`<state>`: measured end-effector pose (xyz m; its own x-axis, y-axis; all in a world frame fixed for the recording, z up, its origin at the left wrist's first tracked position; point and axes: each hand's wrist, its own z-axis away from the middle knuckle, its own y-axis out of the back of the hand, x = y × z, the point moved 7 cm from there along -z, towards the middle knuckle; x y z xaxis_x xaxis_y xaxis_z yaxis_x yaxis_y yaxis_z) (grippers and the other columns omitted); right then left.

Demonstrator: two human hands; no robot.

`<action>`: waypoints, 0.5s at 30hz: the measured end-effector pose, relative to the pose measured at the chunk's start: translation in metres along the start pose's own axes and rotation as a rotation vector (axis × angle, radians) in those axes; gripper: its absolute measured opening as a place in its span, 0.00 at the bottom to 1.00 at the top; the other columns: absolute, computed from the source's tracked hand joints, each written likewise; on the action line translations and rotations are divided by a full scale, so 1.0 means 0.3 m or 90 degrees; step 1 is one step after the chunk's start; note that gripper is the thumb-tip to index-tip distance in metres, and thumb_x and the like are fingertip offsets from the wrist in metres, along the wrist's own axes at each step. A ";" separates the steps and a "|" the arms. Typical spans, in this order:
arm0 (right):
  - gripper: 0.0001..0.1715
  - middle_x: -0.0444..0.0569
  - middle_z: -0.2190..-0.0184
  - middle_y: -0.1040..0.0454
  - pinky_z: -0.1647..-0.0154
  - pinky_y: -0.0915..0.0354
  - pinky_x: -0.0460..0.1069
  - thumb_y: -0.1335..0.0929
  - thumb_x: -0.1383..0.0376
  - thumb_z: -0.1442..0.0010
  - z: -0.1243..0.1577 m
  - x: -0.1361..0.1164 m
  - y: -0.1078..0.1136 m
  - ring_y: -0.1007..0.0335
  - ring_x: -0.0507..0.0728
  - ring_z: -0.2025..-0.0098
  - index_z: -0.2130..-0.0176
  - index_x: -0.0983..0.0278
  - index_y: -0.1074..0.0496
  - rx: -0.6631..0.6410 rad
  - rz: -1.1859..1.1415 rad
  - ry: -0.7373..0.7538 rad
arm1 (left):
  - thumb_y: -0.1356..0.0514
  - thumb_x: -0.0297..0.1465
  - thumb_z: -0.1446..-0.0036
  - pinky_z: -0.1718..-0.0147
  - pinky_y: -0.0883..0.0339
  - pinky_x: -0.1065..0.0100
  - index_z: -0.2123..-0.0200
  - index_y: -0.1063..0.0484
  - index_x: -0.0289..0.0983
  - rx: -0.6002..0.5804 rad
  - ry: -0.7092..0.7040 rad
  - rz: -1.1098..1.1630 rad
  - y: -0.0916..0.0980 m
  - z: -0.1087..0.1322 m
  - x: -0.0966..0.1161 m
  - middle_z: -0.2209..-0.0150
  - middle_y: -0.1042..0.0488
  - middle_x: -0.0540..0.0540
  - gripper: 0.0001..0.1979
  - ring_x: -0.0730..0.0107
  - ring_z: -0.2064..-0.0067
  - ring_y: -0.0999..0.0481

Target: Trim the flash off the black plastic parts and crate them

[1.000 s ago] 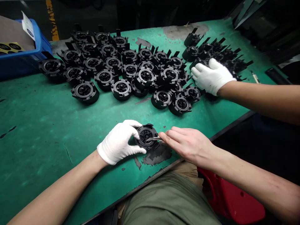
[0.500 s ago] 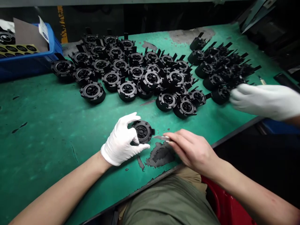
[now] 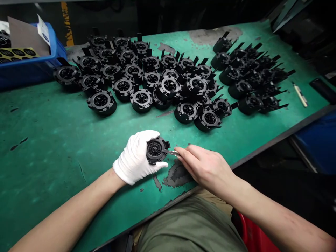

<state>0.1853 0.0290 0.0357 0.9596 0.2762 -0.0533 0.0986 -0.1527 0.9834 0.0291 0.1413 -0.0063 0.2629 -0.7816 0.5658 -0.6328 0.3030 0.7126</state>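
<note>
Two hands show: one gloved left hand (image 3: pixel 136 157) and one bare right hand (image 3: pixel 207 161), with one round black part (image 3: pixel 155 150) and one thin metal blade (image 3: pixel 170 152) between them. One worktop (image 3: pixel 52 119) bears two groups of black parts: over twenty in the middle group (image 3: pixel 169 86), at least ten in the right group (image 3: pixel 250 103). One pen-like tool (image 3: pixel 300 95).

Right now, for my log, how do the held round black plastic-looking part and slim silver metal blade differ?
The part is round and black; the blade is slim and silvery. The white-gloved left hand holds the part; the bare right hand grips the blade. Both are hand-held.
</note>
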 end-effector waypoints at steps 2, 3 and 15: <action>0.12 0.44 0.69 0.33 0.69 0.44 0.50 0.35 0.65 0.24 -0.002 -0.003 0.003 0.39 0.54 0.69 0.45 0.67 0.27 0.004 0.001 0.006 | 0.29 0.57 0.46 0.43 0.26 0.46 0.34 0.42 0.37 -0.003 -0.002 -0.002 -0.001 0.000 0.000 0.43 0.27 0.32 0.48 0.43 0.42 0.22; 0.12 0.44 0.69 0.33 0.69 0.44 0.50 0.34 0.65 0.24 -0.003 -0.004 0.005 0.39 0.54 0.69 0.45 0.67 0.27 0.008 0.000 0.010 | 0.29 0.57 0.46 0.43 0.26 0.46 0.34 0.41 0.37 -0.004 -0.004 -0.003 -0.001 0.000 0.000 0.43 0.27 0.32 0.48 0.43 0.42 0.22; 0.12 0.44 0.69 0.33 0.69 0.45 0.50 0.35 0.65 0.23 -0.015 -0.007 0.012 0.39 0.53 0.69 0.46 0.68 0.27 0.013 -0.001 0.031 | 0.28 0.56 0.47 0.43 0.26 0.46 0.33 0.42 0.38 -0.006 -0.009 -0.001 -0.009 0.002 -0.005 0.43 0.27 0.33 0.48 0.43 0.42 0.23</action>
<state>0.1826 0.0321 0.0400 0.9457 0.3219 -0.0463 0.1061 -0.1709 0.9796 0.0300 0.1413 -0.0094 0.2543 -0.7895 0.5586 -0.6250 0.3067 0.7179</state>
